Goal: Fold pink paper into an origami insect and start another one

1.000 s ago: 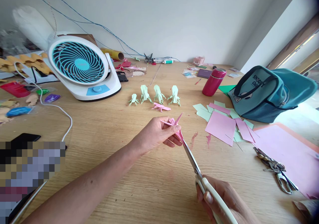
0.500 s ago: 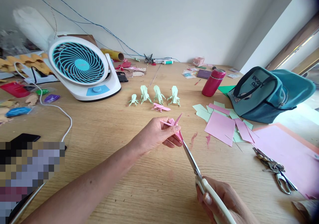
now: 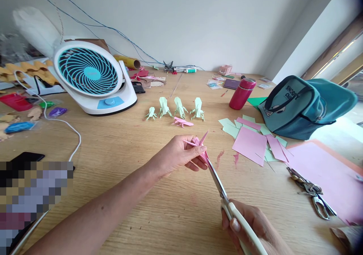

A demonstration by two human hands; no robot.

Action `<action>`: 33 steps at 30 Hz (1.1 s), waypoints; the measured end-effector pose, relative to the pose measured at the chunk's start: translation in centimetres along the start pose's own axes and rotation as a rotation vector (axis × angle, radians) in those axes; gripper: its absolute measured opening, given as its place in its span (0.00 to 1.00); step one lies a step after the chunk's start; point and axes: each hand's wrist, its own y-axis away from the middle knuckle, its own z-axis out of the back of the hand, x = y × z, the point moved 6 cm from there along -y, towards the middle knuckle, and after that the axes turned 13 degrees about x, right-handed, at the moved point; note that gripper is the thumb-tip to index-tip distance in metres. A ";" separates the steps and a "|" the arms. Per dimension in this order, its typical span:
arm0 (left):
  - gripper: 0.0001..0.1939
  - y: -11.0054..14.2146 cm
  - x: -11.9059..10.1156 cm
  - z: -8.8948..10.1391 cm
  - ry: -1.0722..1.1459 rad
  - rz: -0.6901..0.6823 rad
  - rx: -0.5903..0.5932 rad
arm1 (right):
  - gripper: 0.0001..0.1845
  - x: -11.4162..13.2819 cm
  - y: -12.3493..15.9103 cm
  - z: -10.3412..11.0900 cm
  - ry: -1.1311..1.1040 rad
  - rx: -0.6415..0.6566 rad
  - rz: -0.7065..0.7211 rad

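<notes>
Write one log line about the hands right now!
left hand: holds pink folded paper; right hand: holds scissors pointed at the paper; beyond: four green paper figures, one pink paper figure

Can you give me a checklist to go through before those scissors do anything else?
1. Left hand pinching the pink folded paper: ok, the thumb is pressed on it.
2. Right hand holding the white-handled scissors: ok.
3. Scissor tips well away from the left fingers: not ok, they look very close.
4. Tips exactly where they should be on the paper: cannot tell, that spot is too small.
5. Pink paper insect away from the blades: ok, it's beyond the left hand.
6. Four mint-green paper figures away from the blades: ok, farther back.
</notes>
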 end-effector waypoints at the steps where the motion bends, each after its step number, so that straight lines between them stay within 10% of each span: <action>1: 0.15 0.0 0.0 0.0 -0.001 0.002 -0.002 | 0.35 0.0 0.0 0.0 0.002 -0.001 0.006; 33: 0.13 0.2 -0.3 -0.3 -0.016 0.016 -0.010 | 0.33 0.6 -0.4 0.1 0.066 -0.002 0.102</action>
